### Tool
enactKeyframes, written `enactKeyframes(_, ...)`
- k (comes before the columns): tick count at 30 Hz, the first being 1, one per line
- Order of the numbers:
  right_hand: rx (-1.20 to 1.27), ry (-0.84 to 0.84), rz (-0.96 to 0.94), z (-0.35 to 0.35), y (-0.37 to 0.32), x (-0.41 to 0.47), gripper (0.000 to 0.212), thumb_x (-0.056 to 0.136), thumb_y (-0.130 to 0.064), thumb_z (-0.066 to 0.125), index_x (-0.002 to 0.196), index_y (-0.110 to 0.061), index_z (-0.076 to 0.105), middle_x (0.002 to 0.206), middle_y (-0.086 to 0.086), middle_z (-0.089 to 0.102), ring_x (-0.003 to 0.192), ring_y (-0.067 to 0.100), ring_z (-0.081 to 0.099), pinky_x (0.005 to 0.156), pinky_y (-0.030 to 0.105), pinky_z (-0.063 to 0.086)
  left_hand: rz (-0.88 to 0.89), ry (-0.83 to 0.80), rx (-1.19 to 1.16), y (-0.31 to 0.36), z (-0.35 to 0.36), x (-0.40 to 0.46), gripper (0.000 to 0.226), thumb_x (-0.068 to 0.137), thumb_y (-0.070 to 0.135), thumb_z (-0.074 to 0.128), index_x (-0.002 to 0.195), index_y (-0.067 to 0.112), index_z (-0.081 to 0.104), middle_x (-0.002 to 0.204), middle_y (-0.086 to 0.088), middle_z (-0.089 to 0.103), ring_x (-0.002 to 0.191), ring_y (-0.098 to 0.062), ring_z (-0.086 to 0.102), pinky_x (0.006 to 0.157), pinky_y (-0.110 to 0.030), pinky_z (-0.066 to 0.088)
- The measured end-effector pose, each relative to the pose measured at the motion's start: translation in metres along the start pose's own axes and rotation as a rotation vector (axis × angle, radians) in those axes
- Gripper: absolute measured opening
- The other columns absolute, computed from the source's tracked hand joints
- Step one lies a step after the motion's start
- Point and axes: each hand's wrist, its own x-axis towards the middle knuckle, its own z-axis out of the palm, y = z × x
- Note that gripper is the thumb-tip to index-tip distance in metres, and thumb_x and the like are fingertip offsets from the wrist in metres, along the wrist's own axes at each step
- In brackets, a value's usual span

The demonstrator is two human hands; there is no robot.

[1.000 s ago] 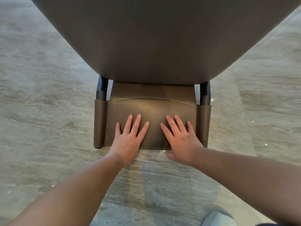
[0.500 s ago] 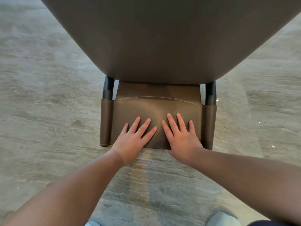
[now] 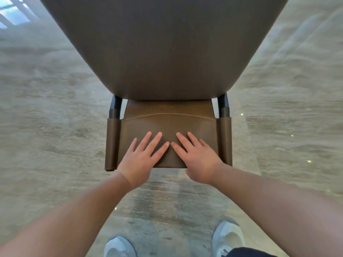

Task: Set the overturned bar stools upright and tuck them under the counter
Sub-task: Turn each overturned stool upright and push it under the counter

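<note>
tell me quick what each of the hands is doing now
Left hand: open, fingers straight, flat on the stool backrest.
Right hand: open, fingers straight, flat on the same backrest.

The left hand (image 3: 142, 160) and right hand (image 3: 196, 160) have drawn together on the stool's brown backrest (image 3: 167, 125), so their forefingers now meet tip to tip where a gap lay between them a second ago. Below the wrists, both grey shoes (image 3: 228, 236) have come into sight on the floor.
</note>
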Motion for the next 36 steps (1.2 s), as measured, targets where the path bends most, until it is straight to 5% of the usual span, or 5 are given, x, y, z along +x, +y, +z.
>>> enactKeyframes(11, 0.071, 0.229, -0.007, -0.251, 0.020, -0.081, 0.071, 0.088, -0.022, 0.058, 0.152, -0.023, 0.027, 0.158, 0.004, 0.031, 0.136, 0.029, 0.042, 0.081, 0.041, 0.052, -0.114, 0.257, -0.050, -0.009, -0.252, -0.029, 0.093, 0.084, -0.001, 0.052, 0.157, 0.027, 0.002, 0.160, -0.002, -0.018, 0.153, -0.028, -0.005, 0.121, -0.047, 0.010)
enactKeyframes(16, 0.093, 0.363, -0.019, -0.351, 0.056, -0.094, 0.070, 0.087, -0.017, 0.058, 0.152, -0.023, 0.030, 0.158, 0.002, 0.032, 0.135, 0.025, 0.043, 0.081, 0.039, 0.053, -0.175, 0.451, -0.058, -0.012, -0.360, -0.013, 0.092, 0.068, -0.010, 0.067, 0.151, 0.017, 0.038, 0.160, -0.015, 0.027, 0.147, -0.035, 0.027, 0.113, -0.055, 0.031)
enactKeyframes(22, 0.017, 0.594, -0.026, -0.458, 0.078, -0.100, 0.067, 0.075, -0.012, 0.073, 0.139, -0.012, 0.054, 0.145, 0.012, 0.052, 0.124, 0.033, 0.058, 0.064, 0.039, 0.057, -0.264, 0.579, -0.062, -0.042, -0.459, 0.006, 0.095, 0.065, -0.009, 0.070, 0.150, 0.016, 0.036, 0.160, -0.017, 0.028, 0.146, -0.037, 0.028, 0.112, -0.059, 0.031)
enactKeyframes(30, -0.222, 0.726, 0.115, -0.589, 0.113, -0.063, 0.067, 0.081, -0.021, 0.069, 0.144, -0.016, 0.048, 0.150, 0.014, 0.045, 0.133, 0.045, 0.044, 0.100, 0.061, 0.044, -0.192, 0.664, 0.048, -0.131, -0.586, 0.044, 0.087, 0.076, 0.016, 0.080, 0.149, 0.017, 0.033, 0.158, -0.019, 0.031, 0.143, -0.039, 0.033, 0.106, -0.063, 0.035)
enactKeyframes(36, -0.221, 0.722, 0.244, -0.708, 0.147, -0.016, 0.072, 0.085, -0.037, 0.062, 0.150, -0.025, 0.037, 0.159, 0.012, 0.029, 0.144, 0.040, 0.027, 0.106, 0.071, 0.026, -0.231, 0.583, 0.064, -0.213, -0.686, 0.088, 0.072, 0.093, 0.060, 0.033, 0.151, 0.017, 0.038, 0.159, -0.018, 0.029, 0.145, -0.039, 0.031, 0.110, -0.064, 0.027)
